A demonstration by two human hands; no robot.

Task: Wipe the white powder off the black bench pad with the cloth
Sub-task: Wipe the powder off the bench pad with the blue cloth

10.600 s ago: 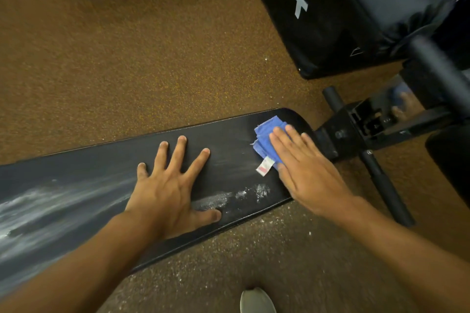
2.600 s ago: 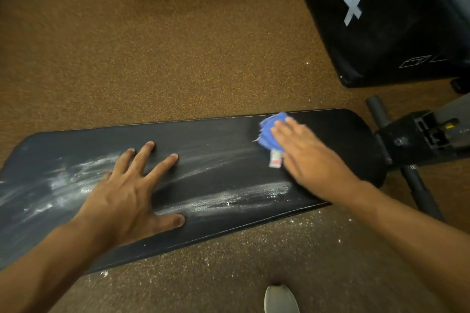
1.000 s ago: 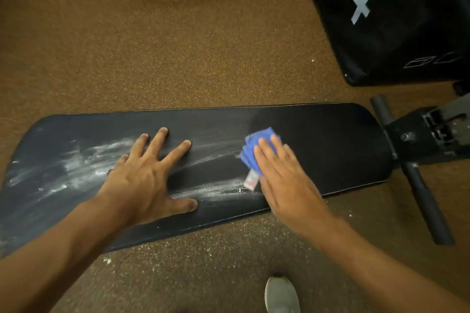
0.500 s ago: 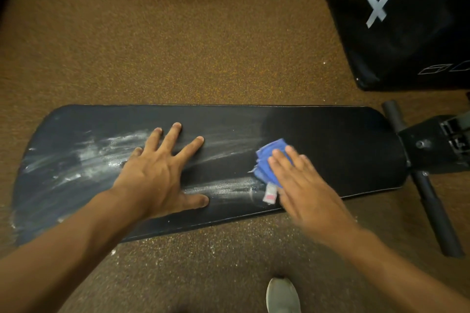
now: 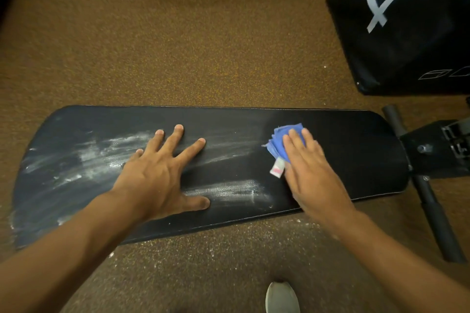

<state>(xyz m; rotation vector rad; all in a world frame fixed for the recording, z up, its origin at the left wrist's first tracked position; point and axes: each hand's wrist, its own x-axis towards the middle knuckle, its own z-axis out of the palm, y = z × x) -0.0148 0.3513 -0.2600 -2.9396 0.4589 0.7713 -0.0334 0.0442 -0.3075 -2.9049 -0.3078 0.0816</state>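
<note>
The right hand [image 5: 312, 175] slides the blue cloth [image 5: 282, 140] away from the near edge of the bench pad [image 5: 356, 150], farther up and rightward than half a second ago. The white powder streak [image 5: 229, 192] beside the thumb of the left hand [image 5: 157, 175] now lies uncovered, shorter than earlier

Black pad [image 5: 343, 150] w/ white powder [image 5: 101, 157] streaks left; blue cloth [image 5: 279, 142], pink-white tag [image 5: 277, 170]; speckled brown floor [image 5: 178, 46].

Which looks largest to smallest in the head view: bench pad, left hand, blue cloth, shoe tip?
1. bench pad
2. left hand
3. blue cloth and shoe tip: alike, both only partly visible.
</note>
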